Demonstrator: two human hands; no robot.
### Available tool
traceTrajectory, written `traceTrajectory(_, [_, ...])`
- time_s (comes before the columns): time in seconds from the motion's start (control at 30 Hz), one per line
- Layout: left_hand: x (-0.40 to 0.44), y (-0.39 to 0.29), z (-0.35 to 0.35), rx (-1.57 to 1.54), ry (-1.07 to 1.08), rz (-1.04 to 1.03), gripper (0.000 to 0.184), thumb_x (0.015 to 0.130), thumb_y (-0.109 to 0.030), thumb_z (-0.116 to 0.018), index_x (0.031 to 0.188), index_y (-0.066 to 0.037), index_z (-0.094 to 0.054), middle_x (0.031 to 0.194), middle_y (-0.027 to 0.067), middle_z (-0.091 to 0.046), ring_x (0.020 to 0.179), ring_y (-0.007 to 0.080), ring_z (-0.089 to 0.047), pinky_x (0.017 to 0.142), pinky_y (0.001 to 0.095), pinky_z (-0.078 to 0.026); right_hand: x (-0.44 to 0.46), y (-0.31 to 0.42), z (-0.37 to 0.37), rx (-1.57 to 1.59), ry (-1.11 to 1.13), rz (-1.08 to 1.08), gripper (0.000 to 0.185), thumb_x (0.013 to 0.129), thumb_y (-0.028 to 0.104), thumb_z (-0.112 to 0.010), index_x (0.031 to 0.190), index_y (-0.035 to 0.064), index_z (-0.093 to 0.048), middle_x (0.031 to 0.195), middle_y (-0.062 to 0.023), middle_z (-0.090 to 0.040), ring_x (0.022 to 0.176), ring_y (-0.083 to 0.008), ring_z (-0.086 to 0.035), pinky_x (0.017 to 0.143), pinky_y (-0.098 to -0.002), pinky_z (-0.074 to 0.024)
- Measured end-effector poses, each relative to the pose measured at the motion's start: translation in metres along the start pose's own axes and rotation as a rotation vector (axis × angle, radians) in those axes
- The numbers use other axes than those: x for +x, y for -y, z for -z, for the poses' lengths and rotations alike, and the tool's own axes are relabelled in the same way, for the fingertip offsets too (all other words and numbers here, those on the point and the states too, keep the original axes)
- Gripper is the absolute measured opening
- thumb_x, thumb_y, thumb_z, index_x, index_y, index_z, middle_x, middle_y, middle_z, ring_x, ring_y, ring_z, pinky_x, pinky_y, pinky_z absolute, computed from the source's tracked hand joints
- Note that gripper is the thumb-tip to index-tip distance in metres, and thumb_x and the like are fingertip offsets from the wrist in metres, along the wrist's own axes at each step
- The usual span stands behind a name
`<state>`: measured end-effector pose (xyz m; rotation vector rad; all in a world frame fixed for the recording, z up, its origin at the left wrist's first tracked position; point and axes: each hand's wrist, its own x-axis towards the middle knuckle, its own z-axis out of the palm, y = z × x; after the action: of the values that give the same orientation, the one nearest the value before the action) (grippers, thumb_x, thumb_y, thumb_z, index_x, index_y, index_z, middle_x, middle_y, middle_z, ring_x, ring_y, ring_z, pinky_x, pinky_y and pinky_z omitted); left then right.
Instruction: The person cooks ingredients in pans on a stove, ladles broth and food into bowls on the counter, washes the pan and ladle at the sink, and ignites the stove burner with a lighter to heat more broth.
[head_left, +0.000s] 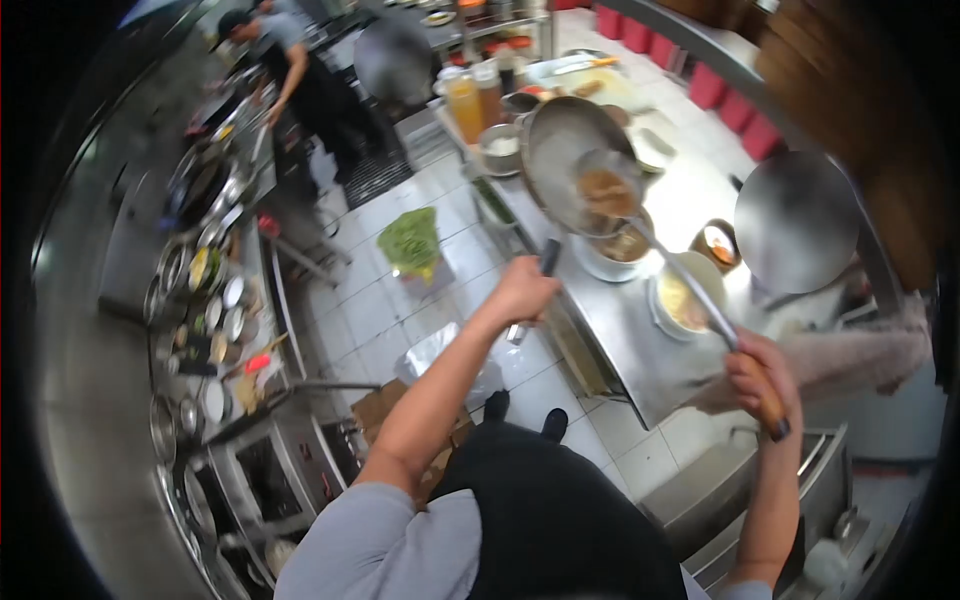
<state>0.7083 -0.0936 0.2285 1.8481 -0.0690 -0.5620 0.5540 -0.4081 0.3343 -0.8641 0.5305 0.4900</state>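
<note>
A large wok (560, 150) is tilted over the steel table. My left hand (527, 290) is closed round its dark handle. The wooden end of a long metal ladle is in the grip of my right hand (762, 375). The ladle's bowl (607, 188), with brown food in it, is at the wok's lower right edge. Just below the wok a bowl (612, 265) holds brown food. Nearer me on the table is a white container (680, 308) with yellowish contents.
Sauce bottles (463, 105) and a metal pot (499, 150) stand at the table's far end. A box of green leaves (410, 245) is on the floor. Another person (290, 60) works at the stove, far left. A second wok (797, 222) is at right.
</note>
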Motion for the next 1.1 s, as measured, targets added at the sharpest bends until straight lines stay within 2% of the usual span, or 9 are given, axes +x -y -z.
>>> traceTrajectory(0.07, [-0.003, 0.011, -0.003, -0.156, 0.013, 0.010, 0.023, 0.080, -0.014, -0.063, 0.069, -0.002, -0.046, 0.046, 0.0031, -0.047, 0.034, 0.0136, -0.047, 0.032, 0.0296, -0.039, -0.010, 0.006, 0.011, 0.001, -0.093, 0.075, 0.039, 0.096, 0.016, -0.040, 0.134, 0.0054, -0.036, 0.064, -0.0021, -0.044, 0.035, -0.0060, -0.039, 0.028, -0.0214, -0.0352])
traceTrajectory(0.2, [-0.010, 0.021, -0.005, -0.200, -0.011, -0.011, 0.024, 0.081, -0.013, -0.062, 0.067, -0.003, -0.045, 0.046, 0.0028, -0.046, 0.034, 0.0134, -0.047, 0.032, 0.0294, -0.039, -0.025, 0.023, 0.008, -0.010, -0.039, 0.096, 0.044, 0.097, 0.017, -0.038, 0.138, 0.0047, -0.032, 0.064, -0.0022, -0.045, 0.035, -0.0051, -0.039, 0.027, -0.0195, -0.0347])
traceTrajectory(0.27, [-0.018, 0.020, 0.000, -0.229, -0.013, -0.019, 0.025, 0.081, -0.013, -0.062, 0.066, -0.003, -0.045, 0.046, 0.0025, -0.046, 0.034, 0.0132, -0.047, 0.032, 0.0293, -0.039, -0.027, 0.028, 0.011, -0.022, -0.096, 0.130, 0.041, 0.097, 0.017, -0.038, 0.136, 0.0040, -0.035, 0.065, -0.0017, -0.046, 0.036, -0.0044, -0.040, 0.027, -0.0186, -0.0351])
traceTrajectory(0.4, [-0.027, 0.019, 0.017, -0.181, -0.013, 0.021, 0.023, 0.079, -0.014, -0.063, 0.070, -0.003, -0.046, 0.050, 0.0026, -0.048, 0.037, 0.0132, -0.049, 0.034, 0.0295, -0.038, -0.017, 0.027, 0.024, -0.270, -0.304, 0.142, 0.038, 0.095, 0.017, -0.045, 0.132, 0.0072, -0.042, 0.067, -0.0023, -0.051, 0.037, -0.0057, -0.040, 0.029, -0.0209, -0.0349])
traceTrajectory(0.53, [-0.042, 0.018, 0.040, -0.269, -0.032, 0.053, 0.021, 0.082, -0.011, -0.061, 0.074, -0.003, -0.043, 0.054, 0.0009, -0.046, 0.037, 0.0094, -0.044, 0.033, 0.0264, -0.036, 0.001, 0.015, 0.011, -0.298, -0.199, 0.103, 0.020, 0.093, 0.019, -0.051, 0.110, 0.0080, -0.048, 0.067, -0.0012, -0.049, 0.042, -0.0050, -0.042, 0.034, -0.0209, -0.0383])
traceTrajectory(0.63, [-0.050, 0.014, 0.051, -0.285, -0.026, 0.051, 0.021, 0.082, -0.011, -0.061, 0.075, -0.004, -0.043, 0.054, 0.0007, -0.046, 0.037, 0.0092, -0.044, 0.035, 0.0265, -0.036, 0.013, 0.001, 0.014, -0.293, -0.239, 0.101, 0.025, 0.092, 0.019, -0.053, 0.114, 0.0071, -0.050, 0.066, -0.0006, -0.050, 0.042, -0.0051, -0.043, 0.036, -0.0204, -0.0391])
traceTrajectory(0.7, [-0.054, 0.013, 0.059, -0.292, -0.024, 0.073, 0.020, 0.081, -0.011, -0.061, 0.075, -0.005, -0.043, 0.053, 0.0007, -0.046, 0.038, 0.0093, -0.043, 0.035, 0.0269, -0.036, 0.019, -0.010, 0.008, -0.475, -0.311, 0.139, 0.030, 0.091, 0.018, -0.055, 0.118, 0.0051, -0.052, 0.065, 0.0001, -0.052, 0.043, -0.0063, -0.046, 0.037, -0.0214, -0.0405])
traceTrajectory(1.0, [-0.069, 0.024, 0.089, -0.301, 0.016, 0.104, 0.020, 0.080, -0.010, -0.062, 0.070, -0.004, -0.046, 0.052, 0.0017, -0.045, 0.035, 0.0098, -0.043, 0.033, 0.0270, -0.037, 0.046, -0.068, 0.010, -0.614, -0.310, 0.259, 0.045, 0.089, 0.013, -0.057, 0.132, 0.0041, -0.048, 0.062, -0.0006, -0.052, 0.044, -0.0091, -0.049, 0.040, -0.0253, -0.0433])
traceTrajectory(1.1, [-0.074, 0.028, 0.097, -0.262, 0.052, 0.123, 0.018, 0.079, -0.009, -0.062, 0.071, -0.003, -0.047, 0.052, 0.0018, -0.046, 0.035, 0.0100, -0.043, 0.033, 0.0269, -0.037, 0.045, -0.090, 0.004, -0.807, -0.489, 0.355, 0.051, 0.087, 0.011, -0.058, 0.135, 0.0048, -0.046, 0.062, -0.0023, -0.053, 0.045, -0.0099, -0.050, 0.041, -0.0253, -0.0414])
